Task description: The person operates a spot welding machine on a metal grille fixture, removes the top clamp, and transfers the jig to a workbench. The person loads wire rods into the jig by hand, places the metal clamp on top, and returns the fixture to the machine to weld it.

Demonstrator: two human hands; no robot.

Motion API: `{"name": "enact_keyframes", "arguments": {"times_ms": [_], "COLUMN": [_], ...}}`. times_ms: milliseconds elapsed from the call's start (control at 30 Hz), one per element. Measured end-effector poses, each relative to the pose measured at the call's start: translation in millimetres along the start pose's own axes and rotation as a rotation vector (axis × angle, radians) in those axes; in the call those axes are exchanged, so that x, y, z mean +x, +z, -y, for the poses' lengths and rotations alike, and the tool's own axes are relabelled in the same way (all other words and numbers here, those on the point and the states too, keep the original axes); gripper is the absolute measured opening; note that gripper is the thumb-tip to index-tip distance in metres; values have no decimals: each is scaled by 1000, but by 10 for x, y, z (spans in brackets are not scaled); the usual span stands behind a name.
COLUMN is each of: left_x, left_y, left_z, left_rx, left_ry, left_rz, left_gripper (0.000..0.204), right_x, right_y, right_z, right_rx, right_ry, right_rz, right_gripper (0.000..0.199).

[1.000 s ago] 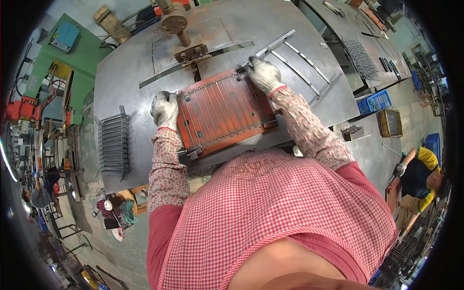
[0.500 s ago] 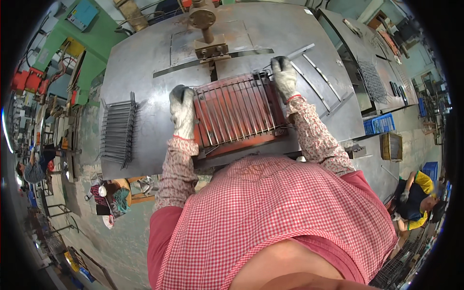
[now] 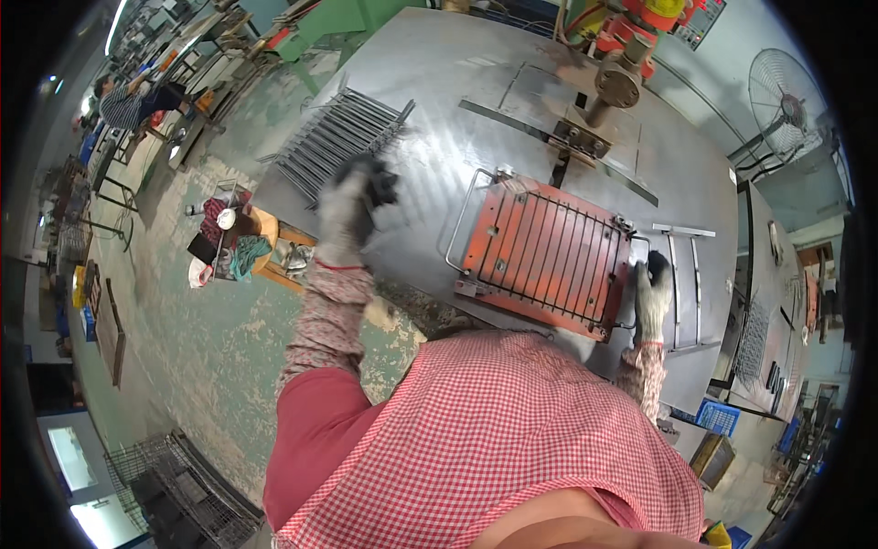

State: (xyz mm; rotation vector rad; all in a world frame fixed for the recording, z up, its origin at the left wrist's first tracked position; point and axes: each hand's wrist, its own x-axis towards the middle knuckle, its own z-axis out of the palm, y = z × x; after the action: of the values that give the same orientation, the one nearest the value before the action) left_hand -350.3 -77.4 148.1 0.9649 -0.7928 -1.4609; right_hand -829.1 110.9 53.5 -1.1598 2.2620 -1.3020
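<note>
On the metal table lies a red plate jig (image 3: 498, 220) with clamps at its corners. Dark parallel rods of a wire rack (image 3: 558, 247) lie across it, and a bent wire loop (image 3: 450, 229) juts out past its left edge. My right hand (image 3: 651, 297), in a white glove with dark fingertips, is at the jig's right edge, fingers curled at the wire loop there. My left hand (image 3: 347, 206), gloved too and smeared by motion, is over the near end of a stack of dark wire racks (image 3: 334, 137). Whether its fingers touch the stack cannot be made out.
A rusty press head (image 3: 617, 87) stands behind the jig. A light metal bar frame (image 3: 686, 284) lies right of my right hand. Beyond are a fan (image 3: 786, 105), a side table (image 3: 777, 274) and a blue crate (image 3: 718, 416). Another person (image 3: 133, 105) works far left.
My left hand has left the jig's left side and moved left to the stack of racks. My right hand stays by the jig's right edge. The view has turned left.
</note>
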Motion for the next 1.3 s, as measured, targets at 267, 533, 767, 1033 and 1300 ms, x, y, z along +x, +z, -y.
{"name": "enact_keyframes", "arguments": {"times_ms": [267,533,767,1033,1300], "left_x": [964,1047,963,1159,387], "left_y": [-1518,-1708,-1579,-2254,-136], "left_z": [-362,-276,-297,-193,-76], "left_rx": [-57,921,1582,1823,1161], "left_ry": [166,-43,-21,128,472], "left_rz": [-406,-625,-538,-415,-130], "left_gripper": [20,48,62,54,44], "right_x": [-156,-165,-143,-123,-277], "right_y": [-51,-58,-42,40,-66], "right_z": [2,-22,-130,-153,361], "right_rx": [32,14,125,169,-191], "right_ry": [41,-6,39,42,381], "right_rz": [122,124,119,107,-67], "right_gripper": [37,35,33,31,48]}}
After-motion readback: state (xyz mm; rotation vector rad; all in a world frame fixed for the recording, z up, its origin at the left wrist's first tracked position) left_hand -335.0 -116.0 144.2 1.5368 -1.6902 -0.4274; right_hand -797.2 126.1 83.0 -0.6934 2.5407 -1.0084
